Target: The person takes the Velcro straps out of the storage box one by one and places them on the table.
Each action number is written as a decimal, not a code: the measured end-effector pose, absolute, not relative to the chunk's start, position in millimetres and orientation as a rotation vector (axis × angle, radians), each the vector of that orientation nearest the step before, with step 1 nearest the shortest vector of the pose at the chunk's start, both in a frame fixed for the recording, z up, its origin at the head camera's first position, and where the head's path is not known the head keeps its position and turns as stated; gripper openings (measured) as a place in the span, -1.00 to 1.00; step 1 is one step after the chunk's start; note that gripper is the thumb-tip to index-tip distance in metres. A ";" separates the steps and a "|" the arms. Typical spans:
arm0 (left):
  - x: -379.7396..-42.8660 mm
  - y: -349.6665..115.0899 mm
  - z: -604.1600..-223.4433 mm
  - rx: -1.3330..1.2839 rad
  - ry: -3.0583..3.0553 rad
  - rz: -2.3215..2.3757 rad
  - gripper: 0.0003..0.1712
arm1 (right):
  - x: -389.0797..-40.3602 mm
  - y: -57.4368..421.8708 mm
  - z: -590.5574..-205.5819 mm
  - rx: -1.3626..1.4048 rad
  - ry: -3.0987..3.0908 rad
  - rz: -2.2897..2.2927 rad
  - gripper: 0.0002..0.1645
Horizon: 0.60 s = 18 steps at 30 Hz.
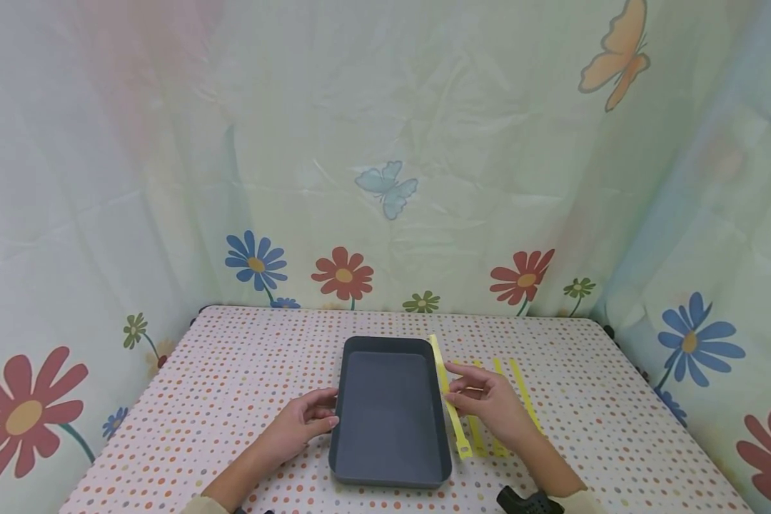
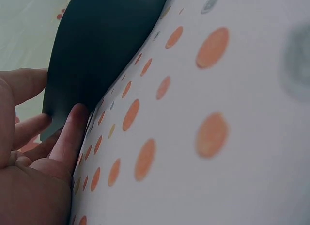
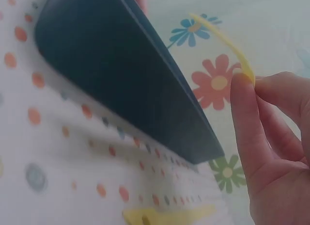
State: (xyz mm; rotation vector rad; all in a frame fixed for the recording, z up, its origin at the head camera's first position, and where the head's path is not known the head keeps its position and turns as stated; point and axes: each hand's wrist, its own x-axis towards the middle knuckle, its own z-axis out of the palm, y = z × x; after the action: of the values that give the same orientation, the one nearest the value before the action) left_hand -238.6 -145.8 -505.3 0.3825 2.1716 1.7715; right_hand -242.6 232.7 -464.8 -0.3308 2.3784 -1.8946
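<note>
A dark grey rectangular tray [image 1: 390, 421] with raised walls rests on the dotted table. My left hand [image 1: 302, 422] is at its left side, fingertips touching the outer wall; the left wrist view shows the fingers [image 2: 72, 133] against the dark wall, not wrapped round it. My right hand [image 1: 488, 400] pinches a yellow strap [image 1: 460, 432] with a slotted wider end, between thumb and forefinger. The strap is held up beside the tray's right wall, and in the right wrist view the strap [image 3: 220, 35] bends away from the fingertips.
Several more yellow straps [image 1: 520, 389] lie roughly side by side on the table, right of the tray and partly under my right hand. A flower-and-butterfly curtain [image 1: 385, 143] hangs round the table's back and sides.
</note>
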 end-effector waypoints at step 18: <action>-236.5 -144.4 -503.7 0.394 2.207 1.748 -0.32 | -234.9 271.8 -469.1 -0.223 2.443 -1.875 -0.23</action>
State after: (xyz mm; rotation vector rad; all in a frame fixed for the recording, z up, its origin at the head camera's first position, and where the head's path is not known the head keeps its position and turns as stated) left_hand -236.5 -144.4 -503.7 0.3941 2.2071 1.7483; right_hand -234.9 271.8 -469.1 -0.2225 2.4431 -1.8745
